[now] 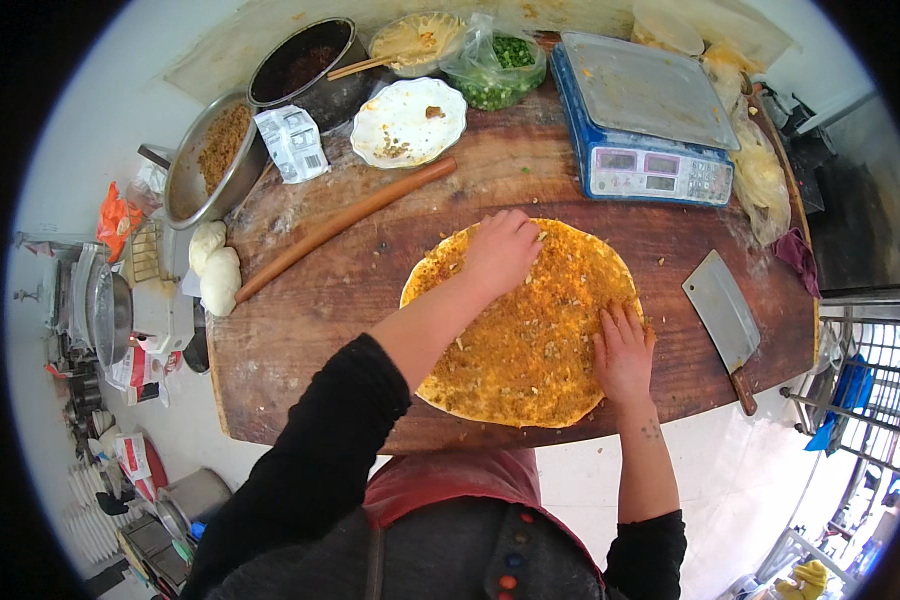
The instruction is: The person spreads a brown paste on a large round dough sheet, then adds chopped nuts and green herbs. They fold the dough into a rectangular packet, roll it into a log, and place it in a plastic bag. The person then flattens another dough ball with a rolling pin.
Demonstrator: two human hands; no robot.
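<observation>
A round sheet of dough covered with an orange-brown crumbly filling lies on the wooden table near its front edge. My left hand rests on the sheet's upper part, its fingers bent at the far rim; whether they pinch anything cannot be told. At the sheet's right rim lies my right hand, fingers slightly spread on the filling. To the left, a wooden rolling pin lies at a slant, its near end touching one of the pale dough balls. A cleaver with a wooden handle lies right of the sheet.
Along the back stand a metal bowl of brown crumbs, a dark pot, a white plate, a bag of chopped green onions and a blue digital scale. The cleaver's handle overhangs the table's front edge.
</observation>
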